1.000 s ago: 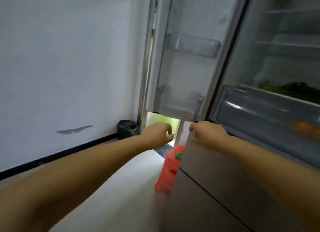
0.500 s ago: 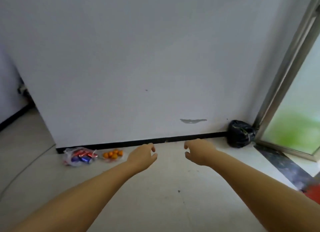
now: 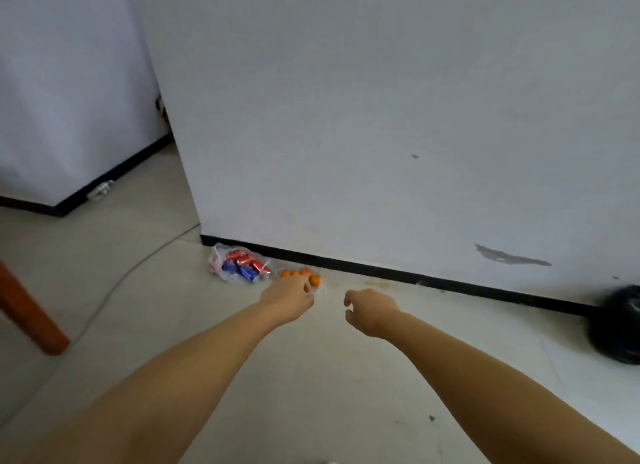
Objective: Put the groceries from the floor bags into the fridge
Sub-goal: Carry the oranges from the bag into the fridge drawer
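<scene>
A clear plastic bag of red and blue cans (image 3: pixel 240 266) lies on the floor against the black skirting. Right beside it sits a small clear bag of oranges (image 3: pixel 304 276). My left hand (image 3: pixel 289 299) reaches out in front of the oranges, fingers loosely curled and holding nothing; whether it touches the bag I cannot tell. My right hand (image 3: pixel 372 311) hovers to the right of it, fingers loosely curled and holding nothing. The fridge is out of view.
A white wall (image 3: pixel 381 117) with a black skirting runs across the view. A black bag (image 3: pixel 618 325) sits at the right edge. An orange-brown furniture leg (image 3: pixel 29 313) stands at the left. A thin cable (image 3: pixel 114 283) crosses the pale floor.
The view has swung left from the open fridge to the floor bags. Both arms now stretch toward the oranges, which appear closer, and my left hand overlaps them.
</scene>
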`<action>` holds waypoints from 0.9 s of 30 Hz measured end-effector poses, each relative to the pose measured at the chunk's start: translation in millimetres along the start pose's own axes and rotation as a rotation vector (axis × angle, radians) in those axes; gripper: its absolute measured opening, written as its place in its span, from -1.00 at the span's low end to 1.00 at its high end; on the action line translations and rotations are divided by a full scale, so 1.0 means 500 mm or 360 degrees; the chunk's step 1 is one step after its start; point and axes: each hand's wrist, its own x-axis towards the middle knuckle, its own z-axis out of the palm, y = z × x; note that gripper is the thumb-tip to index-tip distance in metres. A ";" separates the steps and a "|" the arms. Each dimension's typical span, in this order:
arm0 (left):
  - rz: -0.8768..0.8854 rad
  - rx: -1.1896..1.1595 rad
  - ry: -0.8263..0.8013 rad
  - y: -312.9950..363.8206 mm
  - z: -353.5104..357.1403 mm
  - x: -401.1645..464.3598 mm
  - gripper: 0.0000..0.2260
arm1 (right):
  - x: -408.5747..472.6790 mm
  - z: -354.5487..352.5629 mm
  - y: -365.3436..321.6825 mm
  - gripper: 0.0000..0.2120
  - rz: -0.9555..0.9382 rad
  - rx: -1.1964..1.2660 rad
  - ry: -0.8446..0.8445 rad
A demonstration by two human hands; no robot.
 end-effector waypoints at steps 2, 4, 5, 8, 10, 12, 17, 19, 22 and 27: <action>-0.0124 -0.0057 -0.0032 -0.037 -0.018 0.076 -0.81 | 0.098 -0.036 0.001 -0.67 -0.0052 0.0015 -0.0041; -0.0208 -0.0122 -0.0072 -0.075 -0.029 0.139 -0.80 | 0.186 -0.067 0.002 -0.68 -0.0095 0.0024 -0.0079; -0.0236 -0.0145 -0.0090 -0.092 -0.036 0.166 -0.80 | 0.227 -0.078 0.002 -0.68 -0.0102 0.0028 -0.0105; -0.0308 -0.0164 -0.0151 -0.148 -0.055 0.262 -0.78 | 0.353 -0.088 0.003 -0.70 -0.0062 0.0013 -0.0181; -0.0317 -0.0136 -0.0179 -0.187 -0.074 0.340 -0.79 | 0.437 -0.087 0.002 -0.69 -0.0035 0.0020 -0.0242; -0.0295 -0.0127 -0.0202 -0.230 -0.093 0.430 -0.82 | 0.527 -0.083 0.000 -0.68 -0.0003 0.0041 -0.0269; -0.0208 -0.0023 -0.0382 -0.323 -0.156 0.651 -0.82 | 0.730 -0.093 -0.012 -0.56 0.0276 0.0379 -0.0255; -0.0192 0.0037 -0.0473 -0.354 -0.179 0.735 -0.81 | 0.798 -0.093 -0.020 -0.55 0.0374 0.0475 -0.0276; -0.0201 0.0083 -0.0557 -0.389 -0.193 0.852 -0.81 | 0.887 -0.089 -0.029 -0.55 0.0451 0.0571 -0.0315; -0.0141 0.0064 -0.0682 -0.411 -0.116 1.029 -0.80 | 1.043 -0.038 -0.001 -0.61 0.0529 0.0680 -0.0340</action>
